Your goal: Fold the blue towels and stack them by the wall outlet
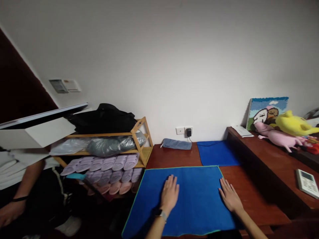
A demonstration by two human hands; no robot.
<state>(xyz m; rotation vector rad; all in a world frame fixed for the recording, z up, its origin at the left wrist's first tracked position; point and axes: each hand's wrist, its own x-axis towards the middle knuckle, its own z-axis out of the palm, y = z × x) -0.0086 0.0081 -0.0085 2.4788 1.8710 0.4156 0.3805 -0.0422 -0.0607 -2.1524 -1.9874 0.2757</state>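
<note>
A blue cloth with a green edge [194, 205] lies spread out on the dark red wooden tabletop [259, 199]. My left hand [169, 194] rests flat on it, left of its middle, fingers stretched forward; a watch is on that wrist. Over the cloth's right edge lies my right hand [230, 196], palm down with the fingers a little apart. Neither hand holds anything. Behind this cloth lies a second blue cloth [216, 153], and to its left a folded grey-blue cloth [176, 144] sits near the wall.
At left stands a wooden rack [142, 142] with several slippers [109, 164] and a black bag [102, 118]. A person [22, 186] sits beside it. A plug [188, 132] is in the wall socket. The raised ledge at right bears plush toys [279, 136] and a remote control [307, 182].
</note>
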